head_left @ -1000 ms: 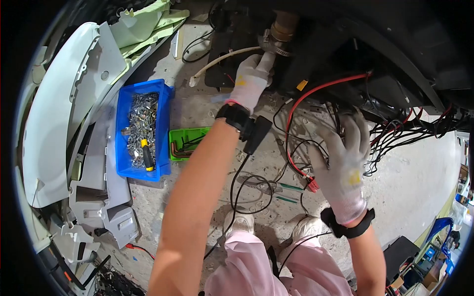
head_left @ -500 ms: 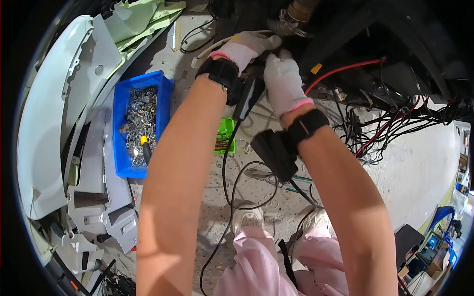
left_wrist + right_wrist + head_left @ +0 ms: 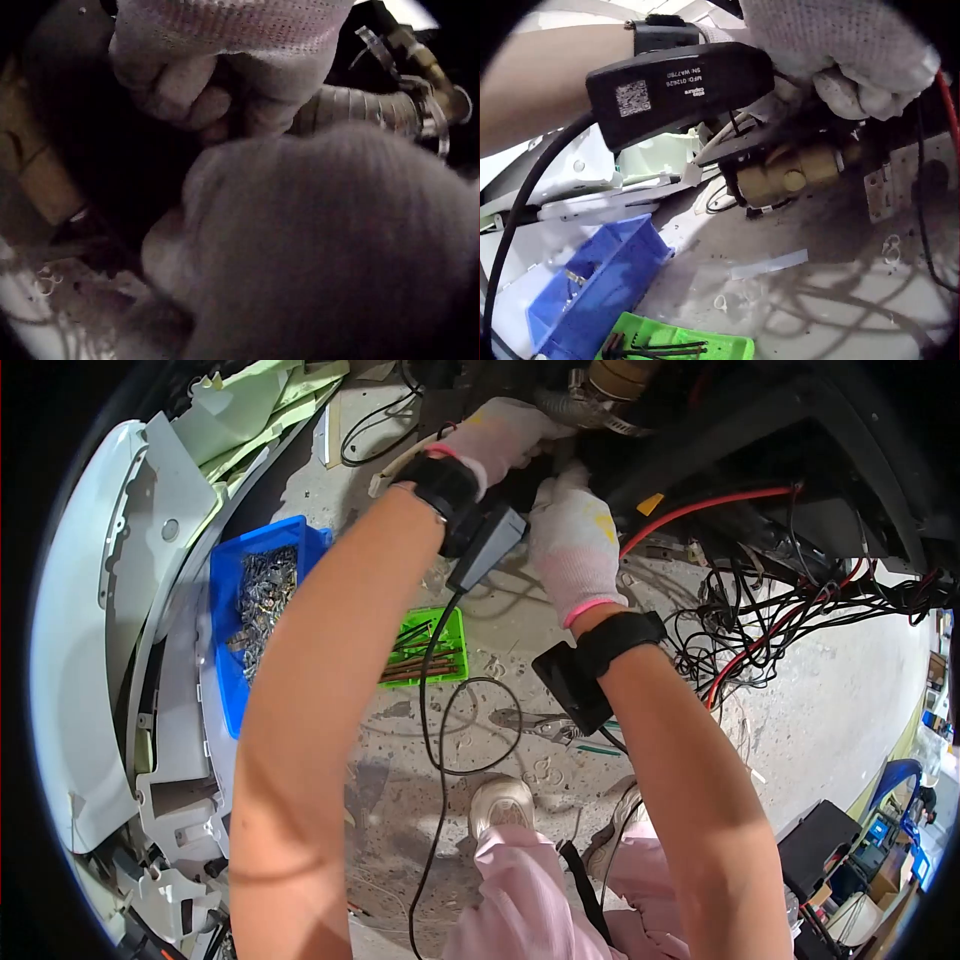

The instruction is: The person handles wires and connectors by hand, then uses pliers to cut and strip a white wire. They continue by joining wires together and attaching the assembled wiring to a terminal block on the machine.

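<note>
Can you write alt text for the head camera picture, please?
A gloved left hand and right hand work close together beside a ribbed hose; on the floor sit a blue bin of small metal parts and a green tray.

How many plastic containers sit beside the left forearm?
2, in the head view: a blue bin left of the forearm, partly hidden by it; a green tray to its right. Others may be hidden.

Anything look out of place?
Black cables right of the right hand are tangled, strands looping over one another. A green-handled tool lies loose on the floor near the shoes, outside the green tray.
</note>
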Demonstrator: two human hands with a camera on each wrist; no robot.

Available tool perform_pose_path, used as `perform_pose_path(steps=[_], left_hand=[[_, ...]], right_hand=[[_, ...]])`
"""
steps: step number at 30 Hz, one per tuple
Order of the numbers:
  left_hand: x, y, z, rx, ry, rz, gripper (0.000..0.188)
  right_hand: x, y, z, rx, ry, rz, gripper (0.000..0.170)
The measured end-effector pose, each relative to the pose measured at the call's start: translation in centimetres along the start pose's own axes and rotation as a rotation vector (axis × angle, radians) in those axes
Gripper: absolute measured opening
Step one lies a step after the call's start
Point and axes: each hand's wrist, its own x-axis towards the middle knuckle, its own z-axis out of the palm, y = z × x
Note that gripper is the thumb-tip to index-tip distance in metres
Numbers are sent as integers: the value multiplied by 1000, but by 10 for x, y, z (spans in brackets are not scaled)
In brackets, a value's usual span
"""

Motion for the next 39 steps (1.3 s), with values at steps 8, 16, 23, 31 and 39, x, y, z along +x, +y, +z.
perform_pose_path(steps=[8,16,23,31,39], left_hand=[[-1,-24,-21,-133,-158,443,26],[0,-13,-24,-453,-285,40,21],[-12,8,-4,-1083,-13,-436,15],[-22,26,-15,-566,-26,-432,40],[-21,23,-5,-532,14,-448,34]], right_hand=[[8,-2,20,-759,-38,-261,29],[29,15,80,516,360,113,23],[28,9,72,394,306,139,24],[31,-1,41,526,27,442,23],[19,22,54,-95,265,-138,27]])
